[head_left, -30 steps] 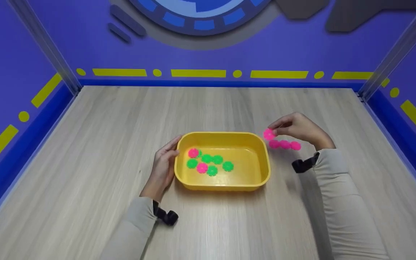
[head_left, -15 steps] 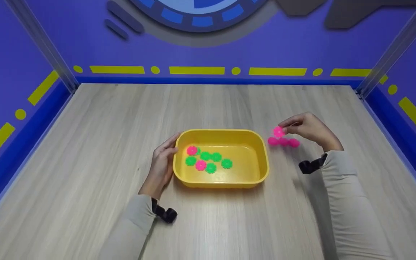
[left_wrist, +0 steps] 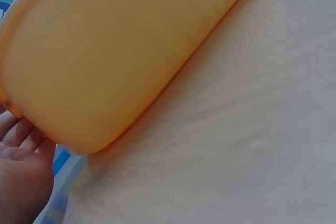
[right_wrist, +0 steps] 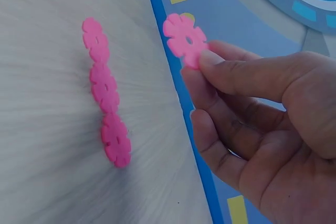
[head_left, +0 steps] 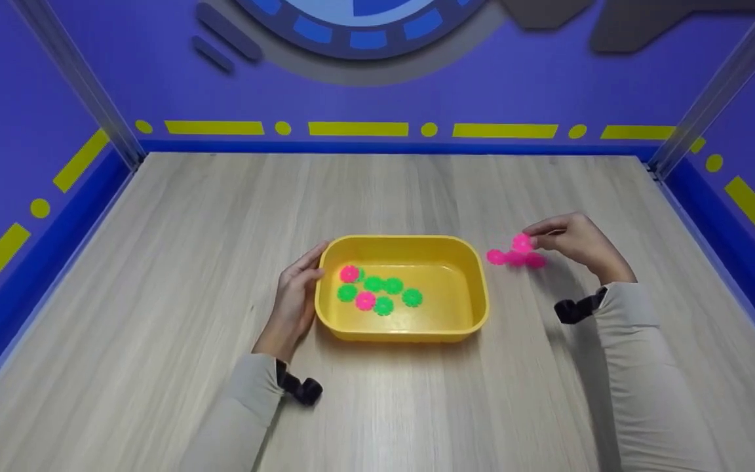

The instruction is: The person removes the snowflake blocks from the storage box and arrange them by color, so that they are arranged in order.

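Observation:
My left hand [head_left: 293, 303] holds the left end of a yellow plastic tub [head_left: 440, 333], its thumb tip at the rim and its fingers along the outer wall. In the left wrist view, the tub's wall [left_wrist: 115, 40] hides part of the fingers. Thumb and index finger of my right hand [right_wrist: 268, 114] pinch a pink snowflake disc [right_wrist: 184, 38] by its edge. Left of that hand in its wrist view, three more pink snowflake discs form a row [right_wrist: 105, 88], linked end to end on the table. The held disc overlaps this row in the head view.
Inside the tub lie several green snowflake discs [head_left: 412, 297] and two pink ones [head_left: 366, 301], mostly toward its left side. The wooden table [head_left: 154, 295] is bounded by a blue back wall [head_left: 377, 98] and blue side walls. The row of pink discs sits just right of the tub.
My right hand has moved right with the pink disc, from beside the tub's back right corner to over the pink row. The left hand and tub stay in place.

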A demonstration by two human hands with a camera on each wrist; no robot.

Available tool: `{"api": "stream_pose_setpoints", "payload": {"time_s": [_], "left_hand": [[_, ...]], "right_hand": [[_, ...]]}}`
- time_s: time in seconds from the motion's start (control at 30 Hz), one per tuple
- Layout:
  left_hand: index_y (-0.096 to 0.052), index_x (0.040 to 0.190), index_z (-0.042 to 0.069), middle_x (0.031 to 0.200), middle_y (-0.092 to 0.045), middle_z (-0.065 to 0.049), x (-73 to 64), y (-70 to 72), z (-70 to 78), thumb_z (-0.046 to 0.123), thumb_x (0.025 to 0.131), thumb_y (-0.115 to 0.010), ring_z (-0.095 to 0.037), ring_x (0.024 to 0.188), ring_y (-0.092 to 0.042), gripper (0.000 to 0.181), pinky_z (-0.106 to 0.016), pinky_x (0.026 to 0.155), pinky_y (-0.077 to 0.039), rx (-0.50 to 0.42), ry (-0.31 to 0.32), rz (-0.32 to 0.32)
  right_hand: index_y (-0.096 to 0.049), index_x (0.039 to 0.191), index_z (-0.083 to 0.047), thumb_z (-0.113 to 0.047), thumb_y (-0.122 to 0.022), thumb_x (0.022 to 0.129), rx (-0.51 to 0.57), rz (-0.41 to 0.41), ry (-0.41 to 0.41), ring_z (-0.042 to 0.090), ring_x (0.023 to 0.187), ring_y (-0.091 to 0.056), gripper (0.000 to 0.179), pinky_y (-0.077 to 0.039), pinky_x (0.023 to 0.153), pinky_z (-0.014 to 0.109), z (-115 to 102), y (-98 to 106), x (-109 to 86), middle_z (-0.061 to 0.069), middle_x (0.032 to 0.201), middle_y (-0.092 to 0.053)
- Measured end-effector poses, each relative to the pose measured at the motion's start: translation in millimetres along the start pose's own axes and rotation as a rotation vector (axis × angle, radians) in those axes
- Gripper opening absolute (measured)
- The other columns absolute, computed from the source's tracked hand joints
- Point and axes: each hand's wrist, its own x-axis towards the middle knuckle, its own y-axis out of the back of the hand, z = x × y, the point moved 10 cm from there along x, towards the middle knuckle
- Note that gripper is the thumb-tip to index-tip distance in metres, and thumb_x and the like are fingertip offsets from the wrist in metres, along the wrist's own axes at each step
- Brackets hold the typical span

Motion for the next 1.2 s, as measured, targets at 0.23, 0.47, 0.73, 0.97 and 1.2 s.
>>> {"api": "stream_pose_setpoints", "payload": {"time_s": [0.23, 0.47, 0.73, 0.97, 1.2], "left_hand": [[-0.039, 0.141, -0.009, 0.153, -0.035, -0.020, 0.2, -1.0, 0.4, -0.009, 0.086, -0.039, -0.023, 0.144, -0.031, 0.056, -0.033, 0.116, -0.029, 0.008, -0.014, -0.019], [-0.039, 0.141, -0.008, 0.153, -0.035, -0.018, 0.3, -0.7, -0.4, -0.009, 0.086, -0.040, -0.023, 0.144, -0.031, 0.056, -0.033, 0.116, -0.029, -0.003, -0.007, -0.007], [-0.039, 0.142, -0.007, 0.153, -0.036, -0.016, 0.8, 0.6, -1.9, -0.008, 0.086, -0.040, -0.021, 0.143, -0.032, 0.056, -0.031, 0.117, -0.028, -0.016, 0.006, 0.001], [-0.039, 0.142, -0.007, 0.152, -0.036, -0.017, 1.1, 0.2, -2.4, -0.008, 0.085, -0.040, -0.022, 0.143, -0.032, 0.056, -0.031, 0.116, -0.029, -0.028, 0.008, 0.001], [-0.039, 0.142, -0.008, 0.152, -0.036, -0.018, 0.5, 0.0, -1.5, -0.009, 0.086, -0.040, -0.022, 0.143, -0.033, 0.056, -0.033, 0.116, -0.028, -0.034, -0.002, -0.005]], "right_hand": [[-0.068, 0.118, -0.006, -0.020, -0.064, 0.091, -0.017, 0.026, -0.027, 0.028, 0.109, -0.058, 0.031, -0.048, 0.096, 0.043, 8.6, 1.1, -2.1, 0.018, 0.123, -0.064], [-0.068, 0.118, -0.005, -0.018, -0.062, 0.092, -0.029, 0.045, -0.028, 0.015, 0.101, -0.060, 0.030, -0.047, 0.083, 0.021, 14.9, 3.8, -5.9, 0.018, 0.123, -0.064], [-0.067, 0.119, -0.003, -0.016, -0.060, 0.093, -0.022, 0.061, -0.020, 0.023, 0.108, -0.058, 0.030, -0.046, 0.082, 0.018, 22.9, 5.4, -8.8, 0.020, 0.125, -0.062], [-0.067, 0.118, -0.001, -0.016, -0.061, 0.092, -0.026, 0.072, -0.029, 0.034, 0.120, -0.053, 0.031, -0.044, 0.083, 0.020, 30.8, 6.2, -10.5, 0.022, 0.128, -0.060], [-0.066, 0.119, 0.000, -0.017, -0.060, 0.091, -0.025, 0.067, -0.058, 0.035, 0.120, -0.052, 0.034, -0.045, 0.083, 0.021, 39.6, 6.1, -12.6, 0.024, 0.127, -0.060]]}}
